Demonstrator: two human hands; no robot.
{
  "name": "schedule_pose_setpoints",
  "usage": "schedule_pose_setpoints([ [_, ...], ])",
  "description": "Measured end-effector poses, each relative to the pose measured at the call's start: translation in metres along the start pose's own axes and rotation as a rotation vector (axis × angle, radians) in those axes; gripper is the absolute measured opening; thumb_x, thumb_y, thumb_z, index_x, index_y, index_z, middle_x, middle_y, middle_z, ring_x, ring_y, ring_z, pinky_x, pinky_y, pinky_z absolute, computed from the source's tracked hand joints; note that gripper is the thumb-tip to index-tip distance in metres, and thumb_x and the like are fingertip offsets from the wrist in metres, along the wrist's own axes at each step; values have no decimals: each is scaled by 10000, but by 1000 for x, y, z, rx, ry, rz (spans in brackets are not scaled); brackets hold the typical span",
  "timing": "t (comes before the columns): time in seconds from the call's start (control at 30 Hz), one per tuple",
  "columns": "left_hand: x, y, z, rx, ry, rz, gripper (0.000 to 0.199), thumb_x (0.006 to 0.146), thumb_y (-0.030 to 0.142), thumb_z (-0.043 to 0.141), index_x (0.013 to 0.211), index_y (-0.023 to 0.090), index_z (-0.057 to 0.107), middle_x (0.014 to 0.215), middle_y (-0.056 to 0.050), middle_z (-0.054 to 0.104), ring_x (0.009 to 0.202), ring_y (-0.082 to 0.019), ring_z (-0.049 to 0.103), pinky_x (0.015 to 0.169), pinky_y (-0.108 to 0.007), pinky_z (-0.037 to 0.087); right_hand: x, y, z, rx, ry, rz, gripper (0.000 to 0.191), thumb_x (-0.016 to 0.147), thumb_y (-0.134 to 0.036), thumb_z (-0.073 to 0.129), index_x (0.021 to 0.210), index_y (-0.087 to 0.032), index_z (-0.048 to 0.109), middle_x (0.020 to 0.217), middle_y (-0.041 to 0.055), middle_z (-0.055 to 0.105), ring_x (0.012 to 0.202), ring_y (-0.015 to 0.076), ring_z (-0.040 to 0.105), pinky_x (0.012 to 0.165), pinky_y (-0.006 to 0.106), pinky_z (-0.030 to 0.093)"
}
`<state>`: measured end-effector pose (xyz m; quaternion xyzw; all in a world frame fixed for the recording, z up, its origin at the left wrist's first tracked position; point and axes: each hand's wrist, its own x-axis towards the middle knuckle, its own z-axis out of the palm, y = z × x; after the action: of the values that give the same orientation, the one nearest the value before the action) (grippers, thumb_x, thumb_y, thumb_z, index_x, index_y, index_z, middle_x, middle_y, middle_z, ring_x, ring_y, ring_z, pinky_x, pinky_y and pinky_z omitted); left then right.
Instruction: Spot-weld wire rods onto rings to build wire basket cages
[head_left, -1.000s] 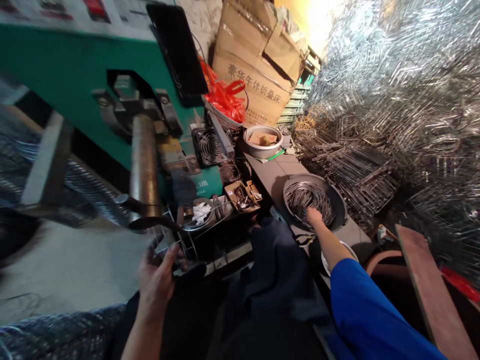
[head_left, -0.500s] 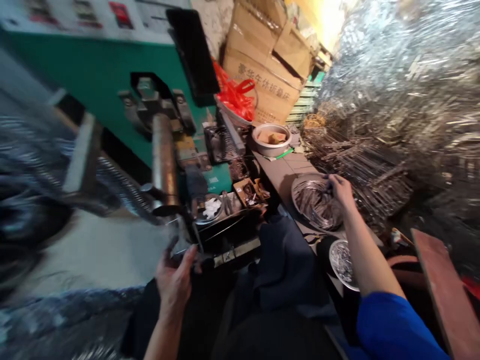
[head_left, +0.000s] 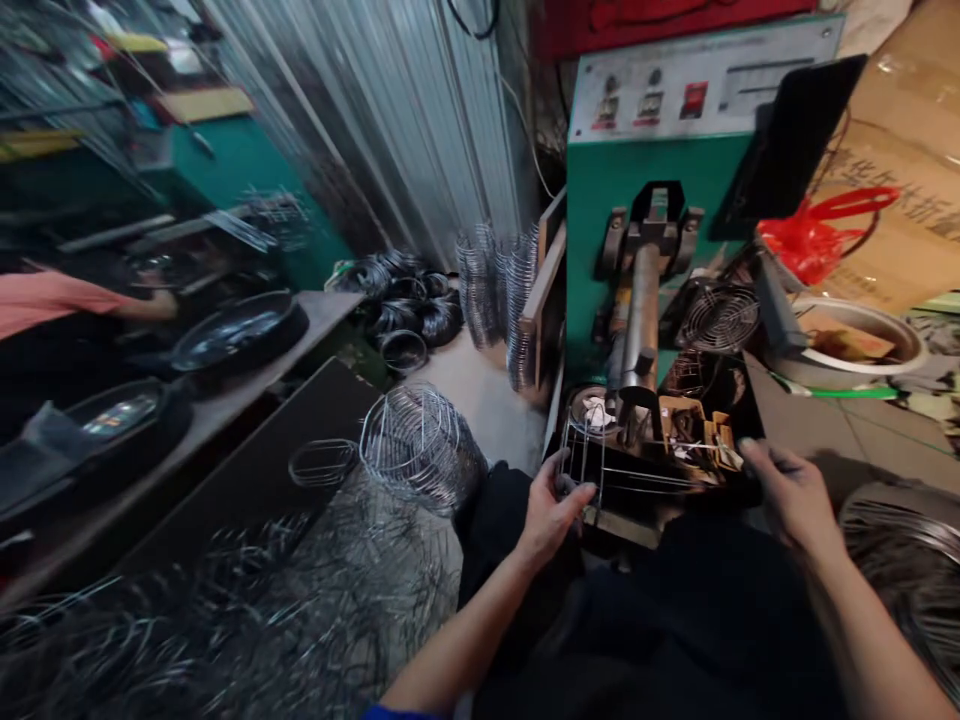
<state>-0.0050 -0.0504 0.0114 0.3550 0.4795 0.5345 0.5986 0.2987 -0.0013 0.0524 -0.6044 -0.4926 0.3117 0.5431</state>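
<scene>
My left hand [head_left: 551,508] is closed on a small wire frame [head_left: 585,462], held upright in front of the machine's metal cylinder [head_left: 640,325]. My right hand [head_left: 799,500] is to the right, thumb and fingers pinched together. A thin metal wire [head_left: 694,449] runs from its fingertips leftward toward the frame; whether it touches the frame I cannot tell. Below and behind the wire is a dark tray [head_left: 739,400] with small cardboard boxes [head_left: 681,418] and a round dish [head_left: 581,408] with white bits. A basin of wire pieces [head_left: 904,560] sits beyond my right hand.
The green machine [head_left: 622,175] stands ahead, a black slab [head_left: 799,140] on its right. A bowl [head_left: 911,345] and red plastic bag [head_left: 806,245] are at right. Stacked wire rings [head_left: 424,450] and loose wire [head_left: 337,590] lie left. A co-worker's arm [head_left: 142,303] shows far left.
The view has swung left. My right hand has left the basin of wire pieces and come in front of the machine, with a thin wire at its fingertips. My left hand still holds the frame.
</scene>
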Motion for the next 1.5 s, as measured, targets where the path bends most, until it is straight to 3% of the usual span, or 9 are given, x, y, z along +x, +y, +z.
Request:
schedule_pose_setpoints([
  [0.13, 1, 0, -4, -56, -9, -20, 849, 733, 450, 864, 1407, 129, 459, 677, 75, 532, 416, -60, 451, 361, -191, 446, -10, 14, 31, 91, -105, 39, 568, 744, -578, 792, 534, -188, 438, 562, -37, 373, 576, 111, 343, 552, 262, 278],
  [0.3, 3, 4, 0, -88, 3, -25, 824, 751, 420, 852, 1410, 135, 448, 670, 87, 525, 373, -60, 445, 335, -200, 437, -7, 31, 48, 125, -151, 38, 584, 756, -589, 771, 499, -194, 428, 530, -34, 392, 555, 110, 343, 559, 267, 289],
  [0.5, 7, 0, 2, -90, 4, -38, 789, 760, 418, 847, 1394, 147, 464, 696, 77, 538, 371, -62, 463, 326, -202, 436, -2, 44, 46, 91, -161, 65, 616, 758, -598, 767, 503, -198, 374, 520, -54, 313, 535, 93, 268, 539, 266, 231],
  [0.9, 11, -9, 14, -73, 2, -6, 853, 758, 425, 847, 1454, 159, 431, 674, 83, 544, 383, -63, 456, 355, -200, 441, 4, 57, 40, 184, -126, 66, 593, 783, -502, 783, 541, -209, 328, 574, -57, 282, 579, 105, 259, 568, 268, 245],
  [1.17, 14, -9, 20, -57, 15, 35, 813, 739, 427, 856, 1402, 142, 483, 632, 92, 531, 369, -64, 447, 345, -193, 419, 4, 67, 42, 157, -81, 69, 621, 733, -589, 783, 519, -207, 344, 555, -57, 285, 567, 99, 245, 558, 266, 229],
  [1.5, 24, -11, 21, -71, -29, 39, 771, 747, 415, 847, 1386, 165, 493, 659, 98, 498, 379, -58, 452, 343, -185, 411, 11, 70, 44, 177, -52, 85, 604, 739, -569, 783, 552, -213, 332, 584, -62, 260, 583, 102, 231, 544, 262, 225],
])
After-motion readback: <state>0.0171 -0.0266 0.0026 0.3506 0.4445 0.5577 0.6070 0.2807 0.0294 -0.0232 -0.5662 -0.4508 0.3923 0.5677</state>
